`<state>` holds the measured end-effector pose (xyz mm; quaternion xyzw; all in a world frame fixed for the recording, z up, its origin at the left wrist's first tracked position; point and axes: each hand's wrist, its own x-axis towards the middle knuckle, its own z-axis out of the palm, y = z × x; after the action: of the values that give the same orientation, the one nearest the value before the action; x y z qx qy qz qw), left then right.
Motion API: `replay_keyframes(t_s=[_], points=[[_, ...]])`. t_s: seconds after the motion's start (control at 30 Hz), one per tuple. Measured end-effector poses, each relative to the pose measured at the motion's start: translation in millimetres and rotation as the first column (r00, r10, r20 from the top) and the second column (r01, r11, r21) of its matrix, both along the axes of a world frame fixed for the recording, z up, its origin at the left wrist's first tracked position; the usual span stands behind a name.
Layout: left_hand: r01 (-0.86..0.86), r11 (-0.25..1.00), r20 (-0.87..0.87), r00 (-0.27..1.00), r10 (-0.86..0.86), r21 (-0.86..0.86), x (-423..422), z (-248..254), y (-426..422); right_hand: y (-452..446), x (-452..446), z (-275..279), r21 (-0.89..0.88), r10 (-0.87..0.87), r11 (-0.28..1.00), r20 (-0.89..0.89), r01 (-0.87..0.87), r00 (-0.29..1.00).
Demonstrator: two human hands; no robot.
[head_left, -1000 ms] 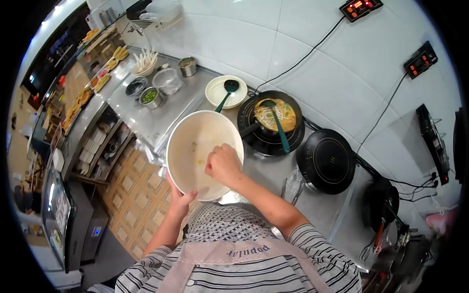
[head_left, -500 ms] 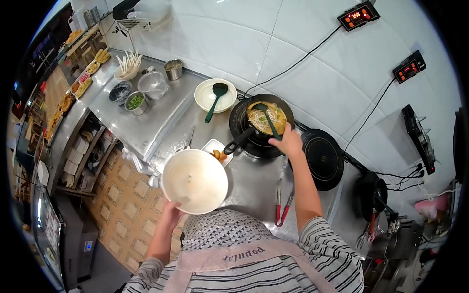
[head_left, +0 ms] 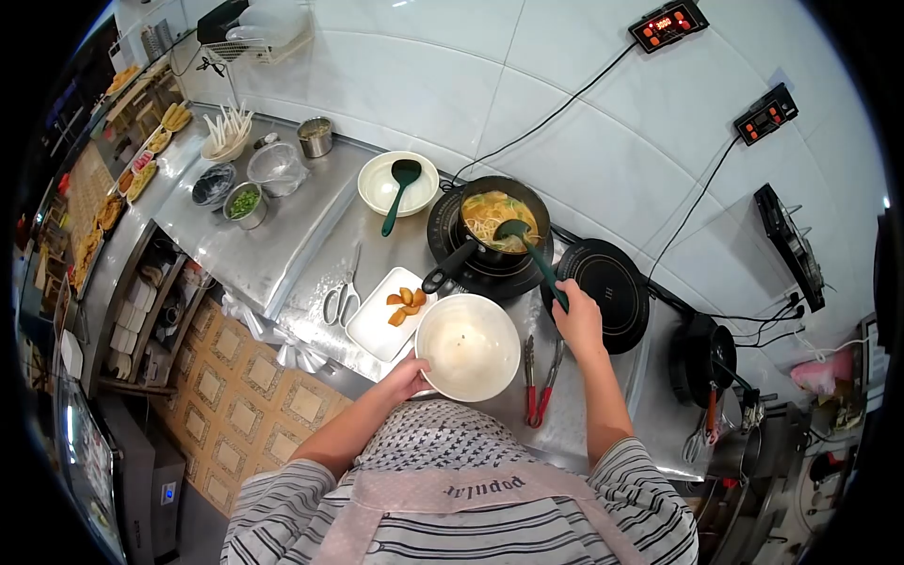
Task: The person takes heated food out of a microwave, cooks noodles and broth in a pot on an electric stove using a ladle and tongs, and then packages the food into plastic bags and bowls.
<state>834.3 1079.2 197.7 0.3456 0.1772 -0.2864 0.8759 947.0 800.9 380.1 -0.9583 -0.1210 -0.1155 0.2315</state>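
My left hand (head_left: 407, 379) grips the left rim of a large white bowl (head_left: 476, 353), which is bare inside apart from a few specks. In my right hand (head_left: 577, 318) is the handle of a dark green ladle (head_left: 540, 262). The ladle's head dips into noodle soup (head_left: 494, 215) with bean sprouts in a black pot (head_left: 468, 252) on a round hot plate (head_left: 441, 226). Left of the bowl lies a white rectangular tray (head_left: 369, 330) holding several browned pieces of food (head_left: 407, 303).
Red-handled tongs (head_left: 539, 400) lie beside the bowl, scissors (head_left: 341, 299) beside the tray. A white bowl with a green turner (head_left: 403, 174) stands behind. A second hot plate (head_left: 603, 292) is at right. Chopped greens fill a metal cup (head_left: 247, 205). Black cables run along the tiled wall.
The white bowl has moved right, nearer the pot, uncovering the tray and scissors. My right hand has drawn back toward me with the ladle, its head now at the pot's near side.
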Motion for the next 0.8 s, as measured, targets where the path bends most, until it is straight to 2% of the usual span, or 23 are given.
replay_keyframes(t_s=[0.1,0.17,0.3,0.33,0.37,0.4,0.43,0.47,0.57,0.67,0.77,0.8], points=[[0.006,1.0,-0.024,1.0,-0.006,-0.019,1.1,-8.4,1.0,6.9,-4.6,4.5,-0.066,-0.025,0.998,-0.072,0.02,0.997],[-0.03,0.998,-0.12,0.992,0.036,0.052,-2.6,-0.4,5.4,13.5,1.8,-1.2,-0.107,-0.035,0.994,-0.093,0.025,0.995],[-0.114,0.974,-0.342,0.923,0.177,0.197,-17.8,-17.7,36.6,17.8,25.8,-17.0,-0.031,-0.018,0.999,-0.053,0.016,0.998],[-0.193,0.955,-0.305,0.917,0.258,0.227,-24.0,-27.5,48.2,19.6,28.6,-12.8,0.043,-0.033,0.998,-0.041,0.035,0.999],[-0.277,0.873,-0.27,0.875,0.402,0.401,-26.4,-30.1,55.6,22.9,32.2,-6.0,0.118,-0.044,0.992,-0.027,0.047,0.999],[-0.281,0.869,-0.154,0.917,0.369,0.407,-28.1,-33.9,72.6,26.3,34.1,-3.2,0.192,-0.058,0.979,-0.02,0.06,0.998],[-0.377,0.748,-0.124,0.847,0.517,0.546,-26.4,-41.2,73.5,29.9,40.0,-6.8,0.238,-0.064,0.969,-0.001,0.062,0.998],[-0.445,0.596,-0.07,0.76,0.646,0.669,-20.3,-23.0,70.5,35.5,46.6,-12.2,0.276,-0.068,0.959,0.031,0.057,0.997],[-0.327,0.772,-0.155,0.866,0.476,0.545,-8.7,-41.2,96.4,45.9,62.6,-39.8,0.339,-0.084,0.94,0.133,0.034,0.988],[-0.294,0.727,-0.101,0.89,0.445,0.62,-4.9,-68.2,103.4,39.5,47.2,-48.2,0.236,-0.113,0.966,0.025,0.104,0.993],[-0.273,0.742,-0.092,0.908,0.41,0.612,-5.9,-47.6,105.8,34.1,11.0,-31.7,0.163,-0.111,0.98,-0.036,0.116,0.993],[-0.315,0.726,-0.09,0.884,0.459,0.611,-4.9,-37.6,104.6,31.2,2.5,-30.7,0.127,-0.113,0.985,-0.056,0.119,0.992]])
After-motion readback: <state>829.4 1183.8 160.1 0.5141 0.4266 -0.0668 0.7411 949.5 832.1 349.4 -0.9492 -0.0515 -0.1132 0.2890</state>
